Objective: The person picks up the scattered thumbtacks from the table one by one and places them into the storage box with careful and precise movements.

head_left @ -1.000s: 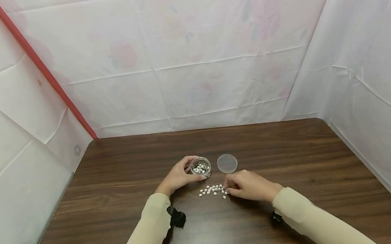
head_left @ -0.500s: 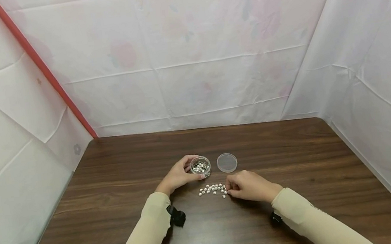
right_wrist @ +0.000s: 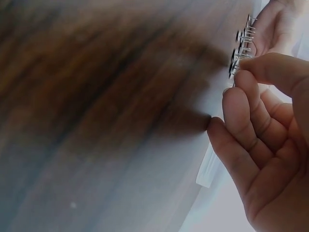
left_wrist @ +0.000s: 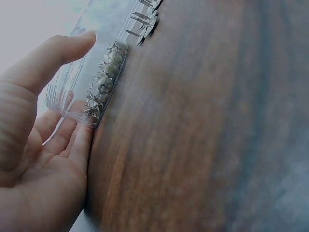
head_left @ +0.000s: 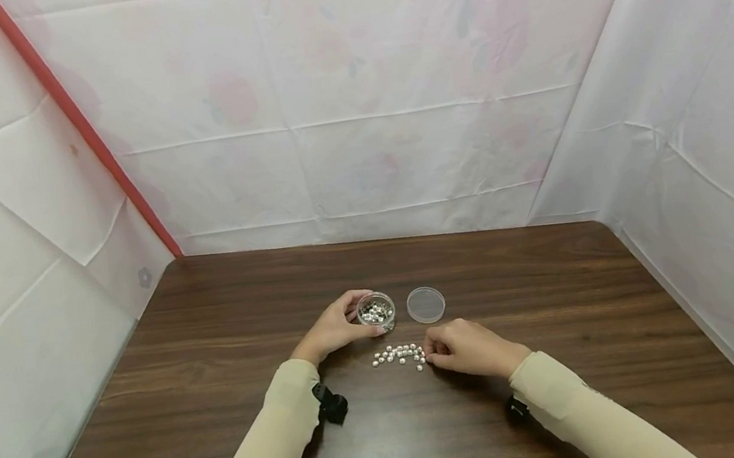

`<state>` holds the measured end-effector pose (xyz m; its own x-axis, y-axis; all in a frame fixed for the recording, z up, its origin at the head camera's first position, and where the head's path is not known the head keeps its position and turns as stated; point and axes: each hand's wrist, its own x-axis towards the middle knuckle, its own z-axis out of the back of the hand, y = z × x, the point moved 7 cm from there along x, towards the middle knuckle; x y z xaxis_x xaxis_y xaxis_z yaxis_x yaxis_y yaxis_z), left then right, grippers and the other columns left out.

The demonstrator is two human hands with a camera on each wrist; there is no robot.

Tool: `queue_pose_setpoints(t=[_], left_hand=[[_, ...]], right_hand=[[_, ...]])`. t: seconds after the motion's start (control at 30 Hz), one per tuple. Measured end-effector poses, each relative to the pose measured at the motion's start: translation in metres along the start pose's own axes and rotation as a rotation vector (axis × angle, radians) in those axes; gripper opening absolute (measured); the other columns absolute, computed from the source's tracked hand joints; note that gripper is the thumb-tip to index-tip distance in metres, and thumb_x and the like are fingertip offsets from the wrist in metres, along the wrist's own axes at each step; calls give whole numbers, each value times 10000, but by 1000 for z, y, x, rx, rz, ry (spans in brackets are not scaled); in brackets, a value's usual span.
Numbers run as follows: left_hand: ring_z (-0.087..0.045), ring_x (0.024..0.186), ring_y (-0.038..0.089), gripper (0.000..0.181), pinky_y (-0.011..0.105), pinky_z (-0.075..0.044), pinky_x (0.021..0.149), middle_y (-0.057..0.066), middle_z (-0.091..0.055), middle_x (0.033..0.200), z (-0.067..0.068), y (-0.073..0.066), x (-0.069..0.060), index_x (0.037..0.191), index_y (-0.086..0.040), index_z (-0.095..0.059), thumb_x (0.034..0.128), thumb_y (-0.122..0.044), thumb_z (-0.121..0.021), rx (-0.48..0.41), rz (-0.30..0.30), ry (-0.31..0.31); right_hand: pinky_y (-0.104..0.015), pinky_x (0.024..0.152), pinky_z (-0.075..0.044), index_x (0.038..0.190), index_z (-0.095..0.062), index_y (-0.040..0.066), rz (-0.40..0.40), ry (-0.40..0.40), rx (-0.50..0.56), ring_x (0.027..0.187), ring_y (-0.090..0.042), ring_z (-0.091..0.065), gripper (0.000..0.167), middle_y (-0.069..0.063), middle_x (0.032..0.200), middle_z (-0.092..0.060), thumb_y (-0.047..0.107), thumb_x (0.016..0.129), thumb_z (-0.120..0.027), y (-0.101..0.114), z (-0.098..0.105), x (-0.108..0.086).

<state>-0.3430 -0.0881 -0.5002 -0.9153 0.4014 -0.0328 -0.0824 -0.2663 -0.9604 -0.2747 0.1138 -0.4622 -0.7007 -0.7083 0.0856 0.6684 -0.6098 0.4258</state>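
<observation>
My left hand [head_left: 335, 331] curls round a clear round tub [head_left: 377, 323] of silver thumbtacks, fingers behind it and thumb in front. In the left wrist view the thumb [left_wrist: 72, 46] lies against the tub's clear side, with tacks [left_wrist: 105, 84] heaped at its bottom. Loose silver thumbtacks [head_left: 400, 353] lie heads down, pins up, just in front of the tub. At their right end, my right hand [head_left: 471, 349] has thumb and index finger pinched together low at a tack; the fingertips partly hide it. In the right wrist view this hand [right_wrist: 265, 130] is beside the tacks [right_wrist: 245, 36].
A clear round lid [head_left: 426, 305] lies on the brown wooden table [head_left: 242, 293], right of the tub and behind my right hand. Pale patterned cloth [head_left: 348, 91] hangs behind the table and at both sides. A red strip [head_left: 81, 124] runs down the left back corner.
My right hand has shifted slightly left, closer to the loose tacks at the right end of the group. My left hand and the tub have stayed in place.
</observation>
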Motion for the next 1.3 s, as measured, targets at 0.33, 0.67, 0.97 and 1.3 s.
queue_pose_setpoints(t=[0.33,0.67,0.97,1.3], left_hand=[[-512,1296,251,765,414,-408,1106,52,-583,1316,-2,5,1,1406,-158,-538,748,-232,-920,2,16,-8],[-509,1300,248,750,400,-413,1103,40,-578,1326,0,8,2,1399,-180,-552,747,-229,-921,8,24,-24],[-508,1299,267,739,430,-413,1101,55,-571,1335,1,10,3,1405,-174,-546,764,-227,-910,4,20,-26],[-507,1300,256,726,443,-418,1095,44,-557,1353,3,7,0,1416,-184,-535,785,-217,-894,2,33,-24]], right_hand=[[-206,544,-458,894,-660,168,1,28,45,596,8,-478,85,140,684,-533,121,960,-684,-2,2,0],[-209,529,-457,911,-659,151,18,-47,40,582,3,-479,69,145,692,-558,109,962,-678,-6,21,14],[-232,576,-488,959,-662,110,-12,-130,26,628,-26,-522,36,111,753,-597,128,988,-652,-8,37,32],[-239,558,-488,964,-677,154,-54,-127,9,596,-29,-527,53,129,743,-609,198,991,-667,-4,34,57]])
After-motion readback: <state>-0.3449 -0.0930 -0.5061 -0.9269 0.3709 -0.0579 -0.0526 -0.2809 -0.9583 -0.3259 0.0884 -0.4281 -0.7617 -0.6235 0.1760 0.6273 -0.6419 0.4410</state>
